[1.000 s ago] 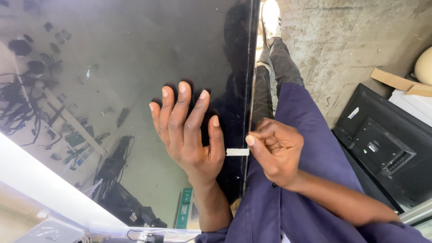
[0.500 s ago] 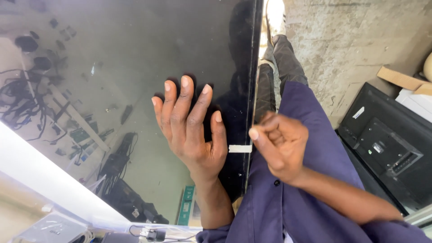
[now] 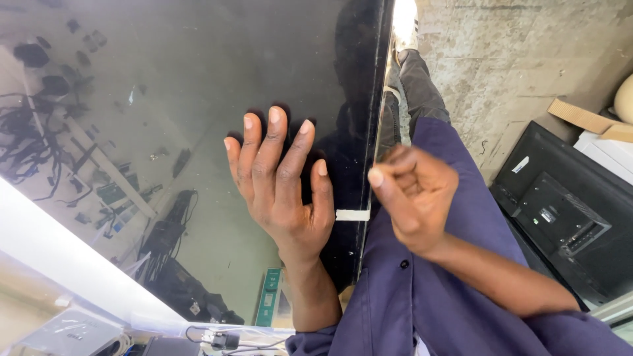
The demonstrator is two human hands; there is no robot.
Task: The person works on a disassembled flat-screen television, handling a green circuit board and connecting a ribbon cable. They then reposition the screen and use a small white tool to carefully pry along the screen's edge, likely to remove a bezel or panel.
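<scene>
A large glossy black screen panel (image 3: 165, 99) fills the left of the head view and mirrors the room. My left hand (image 3: 283, 188) lies flat on it, fingers spread and pointing away from me, close to the panel's right edge. A short strip of white tape (image 3: 353, 214) is stuck across that edge, just right of my left thumb. My right hand (image 3: 412, 198) is a closed fist just right of the tape, thumb on top, with nothing visible in it. Blue sleeves cover my arms.
A black television (image 3: 560, 217) lies back side up on the concrete floor (image 3: 501, 66) at the right, with a cardboard piece (image 3: 583, 118) and a white box (image 3: 610, 155) behind it. Cables and a small plug (image 3: 221, 339) lie at the bottom edge.
My right hand was pinching the tape's end at the panel edge; it has come off the tape and curled into a fist. The left hand stays flat.
</scene>
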